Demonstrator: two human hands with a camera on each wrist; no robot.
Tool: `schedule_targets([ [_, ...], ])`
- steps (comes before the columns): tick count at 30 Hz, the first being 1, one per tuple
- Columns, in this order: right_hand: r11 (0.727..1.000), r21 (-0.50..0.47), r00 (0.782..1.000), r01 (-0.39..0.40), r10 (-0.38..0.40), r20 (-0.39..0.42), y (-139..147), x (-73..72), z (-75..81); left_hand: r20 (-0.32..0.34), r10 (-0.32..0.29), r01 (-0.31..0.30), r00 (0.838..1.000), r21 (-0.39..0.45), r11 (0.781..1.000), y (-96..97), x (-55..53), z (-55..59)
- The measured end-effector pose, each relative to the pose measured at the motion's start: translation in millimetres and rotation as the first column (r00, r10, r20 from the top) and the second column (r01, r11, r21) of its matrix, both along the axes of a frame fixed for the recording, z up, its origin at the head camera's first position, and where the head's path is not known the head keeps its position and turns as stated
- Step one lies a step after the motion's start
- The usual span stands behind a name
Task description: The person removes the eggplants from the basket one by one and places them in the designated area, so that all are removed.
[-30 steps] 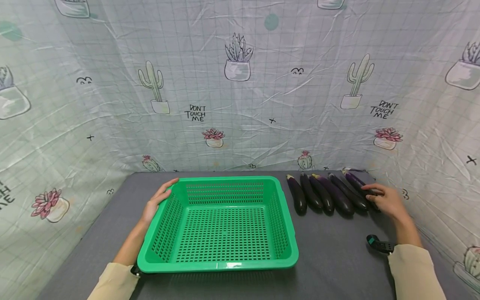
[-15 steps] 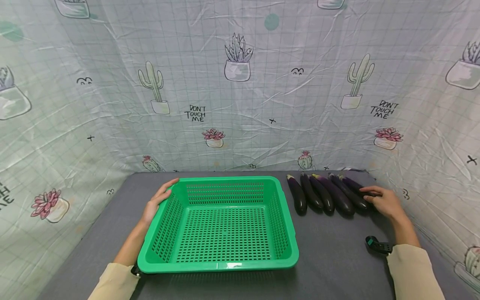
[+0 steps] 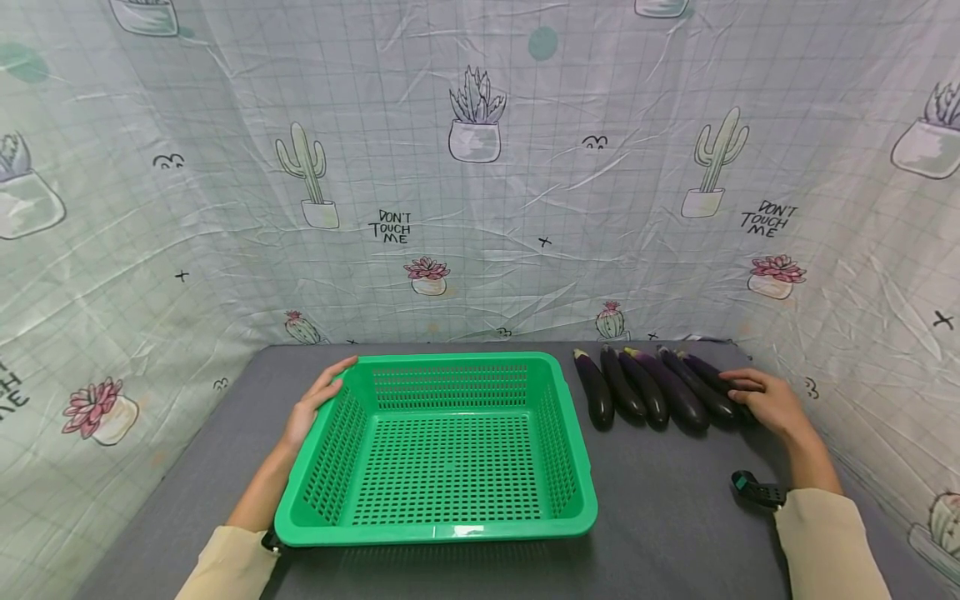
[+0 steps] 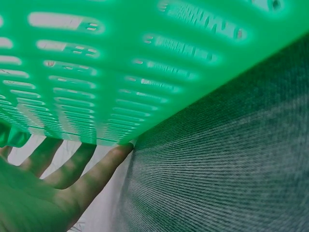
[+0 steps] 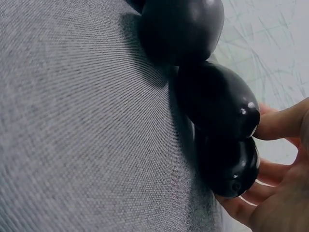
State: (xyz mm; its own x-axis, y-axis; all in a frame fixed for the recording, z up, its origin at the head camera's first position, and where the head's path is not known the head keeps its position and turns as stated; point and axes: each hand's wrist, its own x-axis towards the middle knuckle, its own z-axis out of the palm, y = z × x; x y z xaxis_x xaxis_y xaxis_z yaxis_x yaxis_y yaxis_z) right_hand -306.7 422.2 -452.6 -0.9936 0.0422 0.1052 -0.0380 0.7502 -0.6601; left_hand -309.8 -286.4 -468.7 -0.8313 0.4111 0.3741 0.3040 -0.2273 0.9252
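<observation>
In the head view, several dark purple eggplants lie side by side in a row to the right of a green plastic basket point(image 3: 450, 467). My right hand point(image 3: 772, 404) is at the right end of the row, on the outermost eggplant point(image 3: 703, 370). In the right wrist view, its fingers point(image 5: 236, 210) curl round the far side of that eggplant, and the thumb lies over the top, right by the neighbouring eggplant point(image 5: 217, 99). My left hand point(image 3: 303, 412) rests along the basket's left side near the back corner, its fingers point(image 4: 94, 181) extended against the slotted outer wall.
Grey cloth covers the table point(image 3: 660, 508). A pale printed curtain point(image 3: 480, 208) with cactus drawings hangs behind and at both sides, close to the eggplants' stem ends. The basket takes up the middle of the table.
The outermost eggplant has shifted left against its neighbour, my right hand moving slightly left with it, mostly in the first half second. The left hand and basket have stayed still.
</observation>
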Motion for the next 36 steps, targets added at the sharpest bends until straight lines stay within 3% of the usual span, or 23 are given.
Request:
schedule_targets([
  [5, 1.000, -0.009, 0.999, -0.015, 0.016, 0.028, 1, 1.6, 3.0, 0.005, -0.009, 0.009, 1.000, 0.008, 1.000, 0.4, 0.1, 0.0],
  [22, 1.000, -0.006, 0.999, -0.014, 0.015, 0.047, 4, 0.4, 3.3, -0.030, 0.071, -0.073, 0.997, -0.060, 0.996, 1.9, 1.5, 1.1],
  [26, 1.000, 0.021, 1.000, -0.004, 0.004, 0.029, 5, 1.3, 9.0, -0.026, 0.066, -0.068, 0.997, -0.061, 0.996, 1.9, 1.2, 1.1],
  [30, 0.995, 0.096, 1.000, 0.020, -0.020, -0.003, 4, 2.8, 17.8, -0.038, 0.097, -0.100, 0.995, -0.088, 0.991, 1.7, 0.9, 1.4],
  [36, 0.994, 0.106, 0.998, 0.028, -0.022, -0.063, -7, 6.8, 35.3, -0.010, 0.097, -0.097, 0.995, -0.086, 0.992, 2.0, 0.3, 1.0],
])
